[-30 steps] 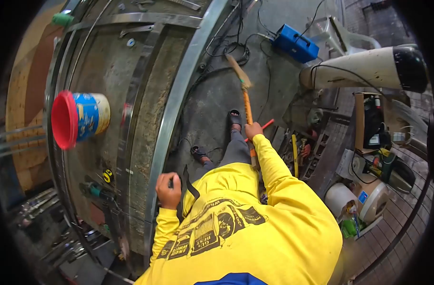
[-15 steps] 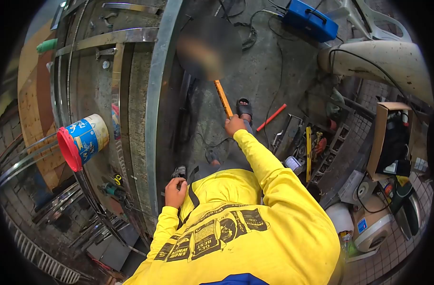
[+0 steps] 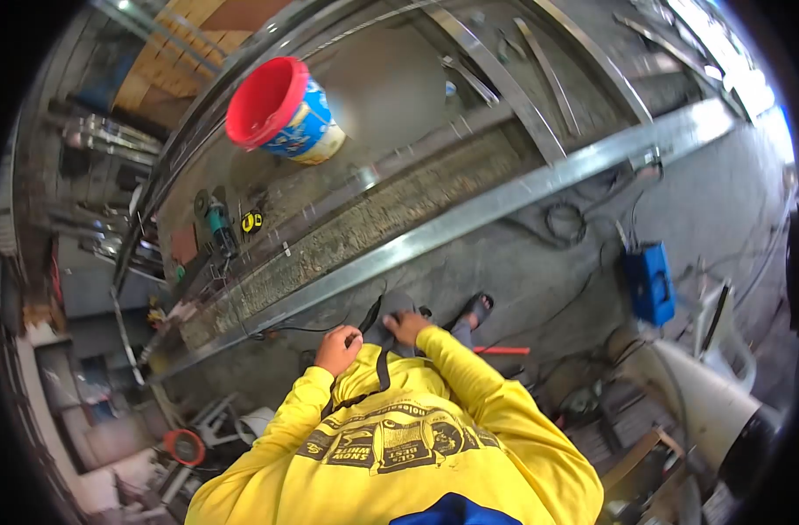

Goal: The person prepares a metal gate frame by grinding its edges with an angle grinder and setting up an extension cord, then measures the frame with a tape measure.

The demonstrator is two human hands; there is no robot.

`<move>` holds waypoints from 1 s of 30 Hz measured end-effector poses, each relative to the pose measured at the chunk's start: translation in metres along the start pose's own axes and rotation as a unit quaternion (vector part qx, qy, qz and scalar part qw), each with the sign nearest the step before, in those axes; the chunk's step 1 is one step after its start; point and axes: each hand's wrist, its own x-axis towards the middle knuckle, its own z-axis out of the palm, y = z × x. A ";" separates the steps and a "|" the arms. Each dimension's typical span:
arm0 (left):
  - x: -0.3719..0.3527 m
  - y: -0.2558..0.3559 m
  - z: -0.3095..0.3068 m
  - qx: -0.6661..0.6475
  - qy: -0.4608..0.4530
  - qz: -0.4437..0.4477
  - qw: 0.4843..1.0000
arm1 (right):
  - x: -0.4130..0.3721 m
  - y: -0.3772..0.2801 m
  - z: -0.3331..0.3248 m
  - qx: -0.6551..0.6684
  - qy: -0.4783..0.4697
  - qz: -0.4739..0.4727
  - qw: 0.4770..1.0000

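Note:
My left hand (image 3: 339,351) is low over my lap at the left, its fingers loosely bent with a gap by the thumb and nothing visible in them. Close to its right, my right hand (image 3: 406,327) lies against my grey-clad knee (image 3: 397,304), fingers stretched toward it and partly hidden. A black strap (image 3: 383,371) hangs down the front of my yellow shirt between the two arms. Ahead of the hands runs a long galvanized metal beam (image 3: 425,236). On the floor right of my sandalled foot (image 3: 480,305) lies a red stick (image 3: 504,351).
Beyond the beam stands a bucket (image 3: 303,127) with a red rim and blue label. Nearby lie a teal power tool (image 3: 216,220) and a yellow tape measure (image 3: 252,221). Rightward are a blue case (image 3: 649,284), cables, a white plastic chair (image 3: 732,346) and a pale cylinder (image 3: 692,385).
My view has swung left toward the frame and bucket. My right hand has let go of the orange bar and come back to my knee; the bar and the blurred person's hand are out of view.

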 end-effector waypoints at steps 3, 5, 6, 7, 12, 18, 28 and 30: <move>-0.001 0.012 -0.013 -0.059 0.042 0.019 0.997 | -0.037 0.015 0.002 0.000 0.068 0.008 0.998; 0.009 0.012 -0.024 -0.079 0.088 0.068 0.991 | -0.041 0.063 -0.010 -0.083 0.009 0.041 0.996; 0.018 0.016 -0.035 -0.097 0.105 0.077 0.987 | -0.055 0.077 -0.024 -0.086 0.043 0.137 0.986; 0.030 0.016 -0.047 -0.074 0.151 0.093 0.981 | -0.056 0.131 -0.027 -0.104 0.069 0.123 0.984; 0.138 -0.019 -0.147 -0.038 0.406 0.115 0.906 | -0.137 0.174 -0.147 -0.202 0.222 0.305 0.904; 0.247 -0.149 -0.239 0.214 0.343 -0.150 0.902 | -0.197 0.135 -0.210 -0.096 0.389 0.363 0.841; 0.278 -0.218 -0.240 0.188 0.160 -0.225 0.942 | -0.200 0.105 -0.112 0.047 0.330 0.485 0.809; 0.262 -0.162 -0.241 0.166 0.286 -0.253 0.909 | -0.203 0.092 -0.109 0.060 0.318 0.501 0.803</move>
